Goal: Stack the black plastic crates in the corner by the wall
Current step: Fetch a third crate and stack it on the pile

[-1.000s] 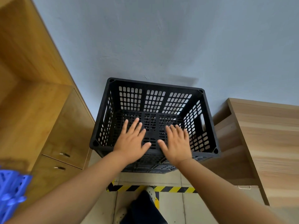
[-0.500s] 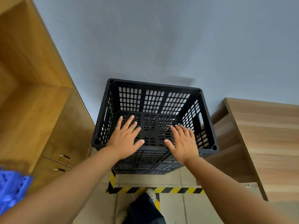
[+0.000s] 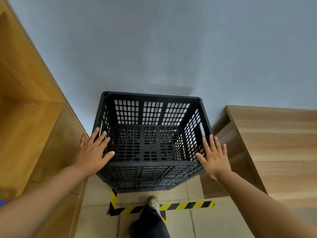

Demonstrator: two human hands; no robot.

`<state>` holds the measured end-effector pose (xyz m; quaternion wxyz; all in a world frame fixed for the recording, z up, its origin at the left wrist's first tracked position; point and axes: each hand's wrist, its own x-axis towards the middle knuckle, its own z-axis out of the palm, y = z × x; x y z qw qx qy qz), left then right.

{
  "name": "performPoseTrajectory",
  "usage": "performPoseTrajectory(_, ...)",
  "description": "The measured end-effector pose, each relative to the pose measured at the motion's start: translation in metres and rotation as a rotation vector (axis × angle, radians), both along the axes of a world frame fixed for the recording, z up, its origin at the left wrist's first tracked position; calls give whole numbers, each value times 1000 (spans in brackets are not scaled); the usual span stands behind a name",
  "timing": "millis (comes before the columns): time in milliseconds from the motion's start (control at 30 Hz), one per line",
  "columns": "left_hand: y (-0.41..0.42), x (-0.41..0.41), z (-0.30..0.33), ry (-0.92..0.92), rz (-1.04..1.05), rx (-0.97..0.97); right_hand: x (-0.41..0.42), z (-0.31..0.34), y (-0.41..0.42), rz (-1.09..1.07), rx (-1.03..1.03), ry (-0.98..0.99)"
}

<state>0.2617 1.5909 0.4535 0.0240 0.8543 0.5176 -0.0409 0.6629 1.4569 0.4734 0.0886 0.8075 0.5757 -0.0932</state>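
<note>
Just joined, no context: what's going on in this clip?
A person is stacking black crates against the wall, between a wooden cabinet and a wooden desk. The top crate sits on another one below it. The left hand and right hand are spread flat at its near corners, fingers open, with no grip on it. The crate is empty. A shoe stands by the hazard tape.

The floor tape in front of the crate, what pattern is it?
Diagonal yellow and black stripes on the floor tape, seen in the head view.
</note>
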Motion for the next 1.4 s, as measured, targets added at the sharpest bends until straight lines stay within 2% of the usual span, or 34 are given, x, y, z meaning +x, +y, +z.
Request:
performPoseTrajectory(233,61,22,7,8,122,-11,34,6,62,19,-27,75)
performPoseTrajectory(467,126,41,-2,16,116,71,52,1,116,72,49,80)
performPoseTrajectory(733,125,42,0,-1,147,-16,60,-4,121,85,37,52)
performPoseTrajectory(1000,127,45,3,8,156,-19,63,-7,125,107,61,33)
performPoseTrajectory(1167,158,51,3,10,142,55,69,5,155,116,56,40)
performPoseTrajectory(1400,185,65,15,12,183,-67,81,10,200,115,46,105)
